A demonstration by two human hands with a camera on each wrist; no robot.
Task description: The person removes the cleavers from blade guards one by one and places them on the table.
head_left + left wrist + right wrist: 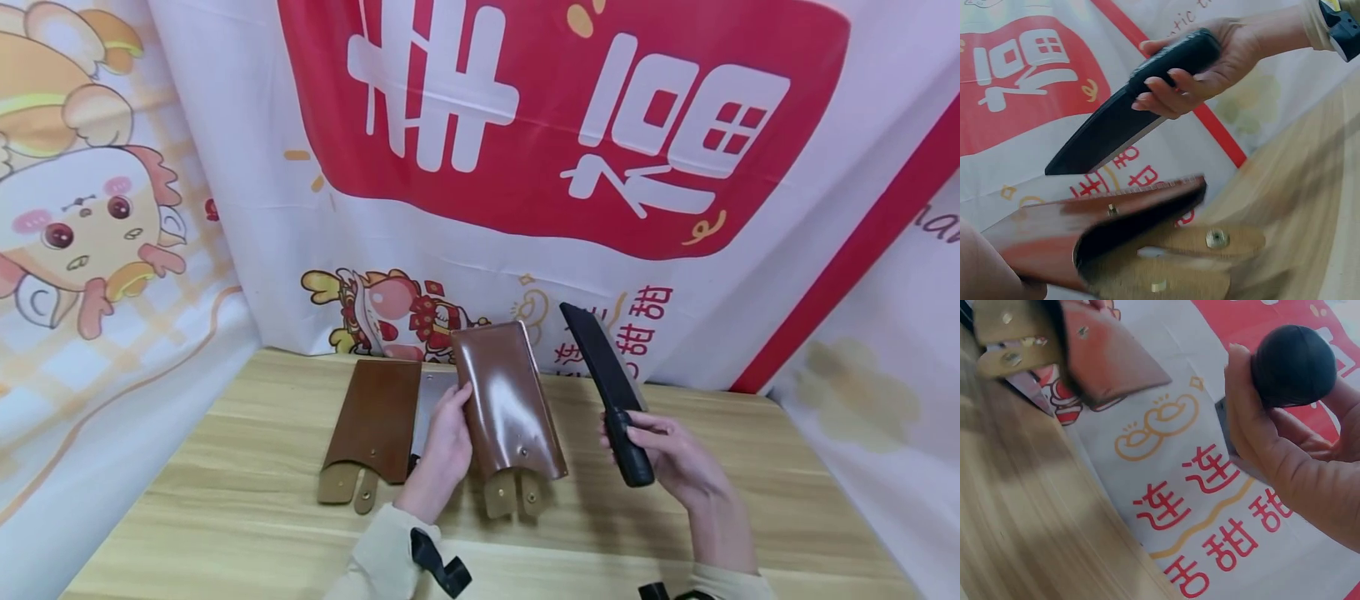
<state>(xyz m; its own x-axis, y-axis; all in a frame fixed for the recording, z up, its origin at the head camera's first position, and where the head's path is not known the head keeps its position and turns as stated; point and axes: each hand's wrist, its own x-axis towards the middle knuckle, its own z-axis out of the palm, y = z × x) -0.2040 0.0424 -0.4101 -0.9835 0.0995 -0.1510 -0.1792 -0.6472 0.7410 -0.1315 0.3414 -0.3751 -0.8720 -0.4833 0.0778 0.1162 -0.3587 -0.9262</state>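
My left hand (447, 442) grips a brown leather knife sheath (506, 400) by its left edge, raised above the table. Its two tan straps with metal snaps hang loose at the near end, and the left wrist view shows the sheath's mouth (1141, 228) gaping. To the right, my right hand (678, 454) holds a black-handled kitchen knife (600, 358), its broad dark blade pointing up and away. Knife and sheath are apart. In the right wrist view the rounded handle butt (1294, 365) faces the camera, hiding most of the blade.
On the wooden table (247, 467) at left lies a second brown sheath (375, 408) with its straps undone. Beside it is a grey metal blade (429, 400), partly hidden by my left hand. A printed cloth (247, 167) hangs behind the table's far edge.
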